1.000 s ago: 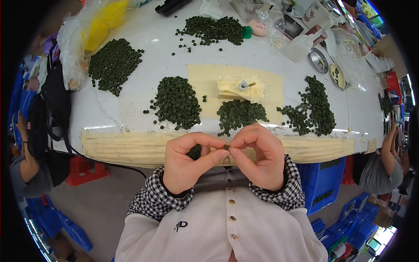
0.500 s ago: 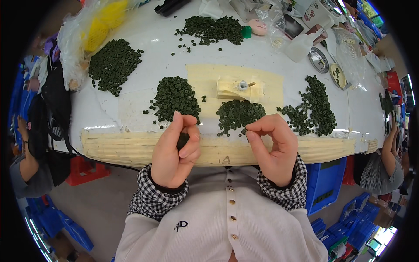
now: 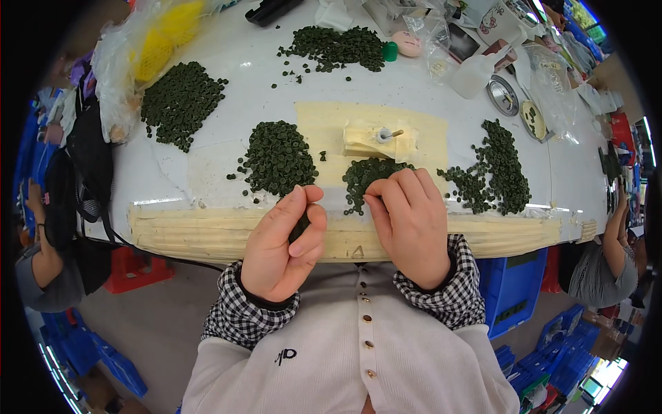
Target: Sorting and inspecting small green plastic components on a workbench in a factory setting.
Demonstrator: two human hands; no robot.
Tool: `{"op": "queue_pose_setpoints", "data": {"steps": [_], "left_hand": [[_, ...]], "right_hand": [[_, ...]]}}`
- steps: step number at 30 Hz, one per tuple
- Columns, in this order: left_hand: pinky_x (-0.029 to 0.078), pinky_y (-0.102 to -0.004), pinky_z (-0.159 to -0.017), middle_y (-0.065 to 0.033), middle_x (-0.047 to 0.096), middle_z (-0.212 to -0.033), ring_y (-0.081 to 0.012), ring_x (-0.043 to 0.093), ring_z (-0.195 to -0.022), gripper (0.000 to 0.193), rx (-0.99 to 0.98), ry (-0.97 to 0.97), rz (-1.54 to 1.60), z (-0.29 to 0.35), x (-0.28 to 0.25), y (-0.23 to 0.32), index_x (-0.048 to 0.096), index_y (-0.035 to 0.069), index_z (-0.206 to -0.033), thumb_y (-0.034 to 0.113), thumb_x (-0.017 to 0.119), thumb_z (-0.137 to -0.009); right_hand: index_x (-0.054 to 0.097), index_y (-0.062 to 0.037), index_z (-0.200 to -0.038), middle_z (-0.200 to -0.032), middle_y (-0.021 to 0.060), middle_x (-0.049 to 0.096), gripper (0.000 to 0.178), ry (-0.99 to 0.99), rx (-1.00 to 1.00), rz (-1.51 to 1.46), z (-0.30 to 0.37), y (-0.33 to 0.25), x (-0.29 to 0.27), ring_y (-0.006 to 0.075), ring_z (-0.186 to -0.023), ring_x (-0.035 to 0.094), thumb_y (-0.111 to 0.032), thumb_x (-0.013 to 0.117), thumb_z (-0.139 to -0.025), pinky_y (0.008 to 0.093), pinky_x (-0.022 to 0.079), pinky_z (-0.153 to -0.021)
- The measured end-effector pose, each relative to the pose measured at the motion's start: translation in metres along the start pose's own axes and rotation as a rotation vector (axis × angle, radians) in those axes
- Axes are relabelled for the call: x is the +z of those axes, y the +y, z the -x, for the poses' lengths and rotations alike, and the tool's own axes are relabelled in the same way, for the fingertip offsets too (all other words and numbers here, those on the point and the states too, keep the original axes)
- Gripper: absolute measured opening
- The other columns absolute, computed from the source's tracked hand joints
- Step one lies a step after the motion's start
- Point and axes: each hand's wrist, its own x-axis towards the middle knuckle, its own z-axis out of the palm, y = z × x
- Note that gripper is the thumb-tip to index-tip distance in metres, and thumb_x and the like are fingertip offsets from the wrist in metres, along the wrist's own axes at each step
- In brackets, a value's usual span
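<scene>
My left hand (image 3: 279, 245) is curled closed at the table's front edge, with small dark green parts (image 3: 298, 228) showing between its fingers. Just beyond it lies a heap of small dark green cup-like parts (image 3: 279, 155). My right hand (image 3: 414, 228) has its thumb and fingertips pressed together at the near side of a heap of small dark green rings (image 3: 365, 177), covering part of it. Whatever is in that pinch is hidden. Behind the ring heap stands a tape-wrapped block (image 3: 362, 140) with a short brass-coloured pin (image 3: 396, 133) on it.
More dark green parts lie in heaps at far left (image 3: 183, 103), far middle (image 3: 334, 47) and right (image 3: 507, 169). Plastic bags (image 3: 117, 76), a round metal tin (image 3: 503, 95) and a tin lid (image 3: 533, 119) sit toward the back. Beige tape strips (image 3: 186, 231) cover the front edge.
My right hand has moved left and turned palm down, with its fingertips over the ring heap. My left hand has shifted slightly right, still closed round the green parts.
</scene>
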Motion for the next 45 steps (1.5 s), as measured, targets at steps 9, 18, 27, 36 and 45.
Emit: {"op": "queue_pose_setpoints", "data": {"steps": [9, 18, 27, 36, 45], "left_hand": [[0.031, -0.0189, -0.048, -0.0034, 0.052, -0.076, -0.0067, 0.038, -0.055, 0.029, -0.029, 0.116, -0.123, -0.003, 0.021, -0.003, 0.047, -0.003, -0.113, 0.018, 0.033, -0.099], [0.032, -0.0185, -0.051, -0.0029, 0.054, -0.080, -0.0062, 0.039, -0.059, 0.026, -0.045, -0.012, -0.217, -0.003, 0.005, -0.007, 0.052, -0.001, -0.108, 0.021, 0.040, -0.098], [0.032, -0.0174, -0.052, -0.0022, 0.059, -0.085, -0.0035, 0.036, -0.058, 0.019, -0.056, -0.028, -0.215, -0.005, 0.006, -0.013, 0.056, 0.001, -0.105, 0.015, 0.049, -0.094], [0.031, -0.0157, -0.051, -0.0055, 0.063, -0.089, -0.0024, 0.034, -0.055, 0.019, -0.052, -0.081, -0.184, -0.003, 0.001, -0.014, 0.058, 0.002, -0.108, 0.012, 0.051, -0.093], [0.030, -0.0151, -0.049, -0.0088, 0.064, -0.095, -0.0008, 0.037, -0.057, 0.022, -0.034, -0.041, -0.293, -0.002, 0.003, -0.014, 0.057, 0.002, -0.112, 0.006, 0.053, -0.091]], "right_hand": [[0.054, -0.0030, -0.079, -0.076, 0.0084, 0.049, 0.012, 0.040, 0.018, -0.145, 0.000, 0.000, -0.008, 0.0255, -0.071, 0.048, 0.000, 0.063, -0.071, 0.0345, 0.041, -0.062], [0.056, -0.0012, -0.081, -0.078, 0.0079, 0.051, 0.009, -0.033, 0.198, -0.610, 0.007, -0.009, -0.023, 0.0219, -0.072, 0.049, 0.002, 0.063, -0.076, 0.0289, 0.041, -0.062], [0.056, -0.0014, -0.084, -0.080, 0.0048, 0.051, 0.006, -0.067, 0.214, -0.803, 0.012, -0.006, -0.020, 0.0145, -0.068, 0.046, -0.002, 0.062, -0.081, 0.0239, 0.039, -0.059], [0.056, -0.0016, -0.084, -0.078, 0.0040, 0.050, 0.006, -0.092, 0.216, -0.907, 0.013, -0.007, -0.018, 0.0131, -0.065, 0.042, -0.005, 0.061, -0.083, 0.0232, 0.037, -0.058], [0.056, -0.0014, -0.086, -0.078, 0.0034, 0.050, 0.006, -0.080, 0.216, -0.929, 0.015, -0.006, -0.017, 0.0120, -0.065, 0.042, -0.006, 0.060, -0.084, 0.0224, 0.037, -0.059]]}}
